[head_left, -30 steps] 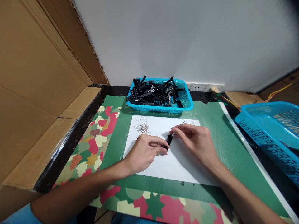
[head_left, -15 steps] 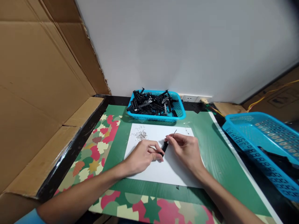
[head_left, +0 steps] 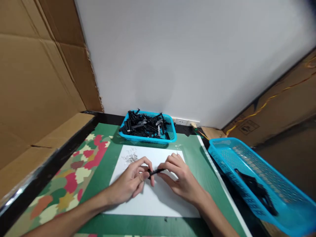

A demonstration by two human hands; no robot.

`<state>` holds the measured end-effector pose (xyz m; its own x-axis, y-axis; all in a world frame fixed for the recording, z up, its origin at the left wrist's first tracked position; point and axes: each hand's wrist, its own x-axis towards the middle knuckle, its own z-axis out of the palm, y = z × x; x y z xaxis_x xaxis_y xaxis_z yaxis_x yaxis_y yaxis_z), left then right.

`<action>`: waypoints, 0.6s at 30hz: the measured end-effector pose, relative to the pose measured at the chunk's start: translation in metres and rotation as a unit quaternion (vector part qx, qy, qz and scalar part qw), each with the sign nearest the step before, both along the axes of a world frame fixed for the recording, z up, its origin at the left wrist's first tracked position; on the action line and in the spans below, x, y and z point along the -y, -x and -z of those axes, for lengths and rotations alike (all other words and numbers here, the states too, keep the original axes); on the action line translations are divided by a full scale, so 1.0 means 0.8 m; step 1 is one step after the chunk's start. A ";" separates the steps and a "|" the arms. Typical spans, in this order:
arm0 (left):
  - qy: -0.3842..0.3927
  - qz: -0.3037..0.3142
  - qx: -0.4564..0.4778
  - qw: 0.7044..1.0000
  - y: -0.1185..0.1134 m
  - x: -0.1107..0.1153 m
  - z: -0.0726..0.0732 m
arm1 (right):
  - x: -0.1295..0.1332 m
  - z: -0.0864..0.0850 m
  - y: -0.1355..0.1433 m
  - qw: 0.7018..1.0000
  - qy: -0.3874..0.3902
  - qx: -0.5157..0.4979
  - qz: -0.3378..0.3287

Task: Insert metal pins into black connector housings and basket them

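Note:
A slim black plastic part (head_left: 156, 171) lies between my two hands, above a white sheet (head_left: 148, 200). My left hand (head_left: 132, 179) pinches its left end between thumb and fingers. The fingers of my right hand (head_left: 180, 177) close on its right end. No separate thin metal piece can be made out in the right fingers. A small heap of thin metal pieces (head_left: 132, 158) rests on the upper left of the sheet, just beyond my left hand.
Behind the sheet stands a blue basket (head_left: 148, 141) full of black parts. Another blue basket (head_left: 222, 144) at the right holds several black parts (head_left: 256, 187). Cardboard (head_left: 29, 82) walls off the left side. A green mat (head_left: 98, 161) lies under the sheet.
The view has turned right, so the baskets appear further left and lower. The black part has gone from steeply tilted to nearly level, and my right fingers have come onto its end.

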<state>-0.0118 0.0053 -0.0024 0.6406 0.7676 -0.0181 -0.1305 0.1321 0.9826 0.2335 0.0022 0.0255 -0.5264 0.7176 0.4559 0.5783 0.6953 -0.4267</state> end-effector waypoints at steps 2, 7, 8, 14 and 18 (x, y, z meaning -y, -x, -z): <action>-0.020 -0.005 -0.004 1.000 0.001 0.000 0.004 | 0.001 -0.001 -0.002 0.998 -0.063 0.029 0.005; -0.049 -0.058 -0.028 0.997 0.001 0.001 0.006 | 0.004 -0.006 -0.006 0.993 -0.110 0.027 0.027; -0.053 -0.067 -0.035 0.996 0.001 0.001 0.005 | 0.004 -0.006 -0.005 0.992 -0.119 0.028 0.026; -0.060 -0.096 -0.069 0.991 -0.001 0.006 -0.003 | 0.009 -0.006 -0.008 0.984 -0.158 0.075 0.042; -0.108 -0.150 -0.072 0.980 0.000 0.000 -0.003 | 0.039 -0.039 -0.071 0.984 -0.105 0.090 0.114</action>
